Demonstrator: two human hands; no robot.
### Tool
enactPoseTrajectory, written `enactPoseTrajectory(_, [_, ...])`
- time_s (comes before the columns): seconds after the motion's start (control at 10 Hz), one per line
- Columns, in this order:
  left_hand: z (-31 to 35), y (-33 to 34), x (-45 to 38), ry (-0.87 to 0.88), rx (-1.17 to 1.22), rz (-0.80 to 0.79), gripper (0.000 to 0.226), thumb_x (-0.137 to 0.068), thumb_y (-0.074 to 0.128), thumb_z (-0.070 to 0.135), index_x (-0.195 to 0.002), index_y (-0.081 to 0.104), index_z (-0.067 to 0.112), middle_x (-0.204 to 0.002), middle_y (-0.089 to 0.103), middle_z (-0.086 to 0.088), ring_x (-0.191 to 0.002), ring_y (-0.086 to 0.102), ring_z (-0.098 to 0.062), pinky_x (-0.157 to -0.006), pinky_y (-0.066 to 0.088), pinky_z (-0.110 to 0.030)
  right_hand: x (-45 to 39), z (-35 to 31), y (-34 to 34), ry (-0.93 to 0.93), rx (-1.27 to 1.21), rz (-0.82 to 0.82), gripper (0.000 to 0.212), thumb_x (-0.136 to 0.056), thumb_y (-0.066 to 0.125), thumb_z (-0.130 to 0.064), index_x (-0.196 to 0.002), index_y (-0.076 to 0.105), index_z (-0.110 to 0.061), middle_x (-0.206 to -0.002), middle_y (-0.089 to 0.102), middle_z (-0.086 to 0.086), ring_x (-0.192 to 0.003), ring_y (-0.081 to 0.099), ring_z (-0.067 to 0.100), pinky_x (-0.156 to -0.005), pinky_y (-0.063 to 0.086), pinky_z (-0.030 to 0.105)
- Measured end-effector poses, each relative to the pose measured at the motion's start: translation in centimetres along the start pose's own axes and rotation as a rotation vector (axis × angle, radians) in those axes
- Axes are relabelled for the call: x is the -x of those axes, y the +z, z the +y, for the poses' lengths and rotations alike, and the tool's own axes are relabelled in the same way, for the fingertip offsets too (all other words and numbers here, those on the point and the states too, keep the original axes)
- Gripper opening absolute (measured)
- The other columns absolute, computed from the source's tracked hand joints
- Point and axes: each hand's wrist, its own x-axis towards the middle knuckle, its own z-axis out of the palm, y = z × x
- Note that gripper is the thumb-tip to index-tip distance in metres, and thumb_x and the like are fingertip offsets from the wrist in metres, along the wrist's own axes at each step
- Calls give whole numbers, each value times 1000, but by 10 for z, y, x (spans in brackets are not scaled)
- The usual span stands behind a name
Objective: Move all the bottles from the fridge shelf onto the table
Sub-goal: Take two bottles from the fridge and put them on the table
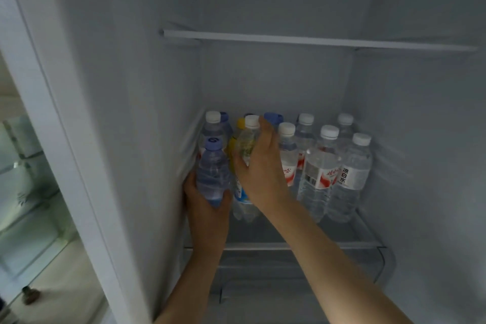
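Head view, fridge interior, scanned left to right. White fridge wall [147, 139] runs up the left side. Left hand [207, 208] at the near left of the glass shelf [349, 234], fingers and thumb curled round the lower body of a clear blue-capped bottle [213, 166] — bottle upright, close against the wall; whether its base touches the shelf I cannot tell. Just right of it, the right hand [260, 168] wraps a white-capped bottle [248, 139] with pale yellowish contents, thumb on its near left side, fingers curled behind near the neck. A yellow bottle [234, 144] stands between the two held ones, mostly hidden. Farther back, another white-capped one [212, 123] and a blue cap [273, 117] behind the right fingertips. To the right, a cluster of clear white-capped water bottles [319, 168] with red-and-white labels stands upright on the shelf, touching one another — six caps countable. Upper shelf edge [315, 41] crosses above.
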Motion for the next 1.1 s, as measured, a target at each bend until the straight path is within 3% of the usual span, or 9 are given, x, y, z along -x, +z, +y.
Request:
enactPoseTrajectory(0.2, [-5,-1,6,-148,-12,-56,69,-82,75,21,-139,37,8,-125,51,0,-111,52,-11,-93,43,-28,-6,9,9,14,47,29,67,-85,65,-29,-138,38,2,-123,50,19,-115,48,31,-99,43,42])
enactPoseTrajectory(0.3, [-28,9,0,-114,57,-6,64,-73,80,25,-125,48,6,-125,57,-6,-109,58,-20,-99,47,-42,-3,8,7,-4,53,48,64,-81,69,-32,-131,46,1,-117,47,19,-110,46,29,-97,42,33])
enactPoseTrajectory(0.4, [-30,7,2,-103,12,-45,71,-78,76,26,-137,40,8,-126,48,6,-114,50,-10,-97,42,-30,9,11,6,-25,-2,-7,70,-80,72,-30,-137,40,-4,-123,48,16,-113,43,19,-96,30,6])
enactPoseTrajectory(0.5, [-30,7,4,-99,17,-40,62,-79,74,26,-131,44,9,-122,52,5,-108,53,-7,-93,44,-28,27,19,9,36,-191,-65,81,-82,73,-22,-147,24,-19,-144,39,4,-131,40,13,-109,32,19])
enactPoseTrajectory(0.6, [-33,12,-2,-128,34,-37,36,-76,77,3,-94,53,23,-93,61,5,-82,59,8,-77,48,-20,39,24,9,80,-251,-53,85,-83,73,-26,-148,18,-21,-150,35,1,-136,38,15,-112,37,35])
enactPoseTrajectory(0.7, [-32,14,-2,-127,46,-59,41,-77,73,-8,-92,53,25,-91,59,6,-75,56,8,-75,46,-16,43,31,6,94,-284,-67,82,-82,74,-25,-146,24,-13,-143,44,3,-132,44,15,-108,41,38])
enactPoseTrajectory(0.8, [-29,13,1,-104,9,-59,39,-78,71,-10,-81,54,25,-81,57,5,-67,56,11,-70,46,-9,49,38,0,131,-313,-93,75,-80,75,-21,-140,32,-7,-133,53,5,-122,53,8,-101,46,22])
enactPoseTrajectory(0.9, [-28,9,6,-53,-16,-24,45,-75,77,-7,-76,49,29,-78,56,10,-67,56,16,-64,44,-3,56,45,1,149,-345,-109,77,-78,78,-18,-138,30,-8,-132,54,4,-119,55,8,-95,49,20])
enactPoseTrajectory(1.1, [-20,-6,26,6,-72,70,48,-57,84,39,-90,58,16,-80,67,0,-70,61,-6,-63,47,-11,68,45,-10,173,-444,-115,65,-77,78,-16,-130,42,-20,-123,57,-8,-116,54,-1,-97,49,23])
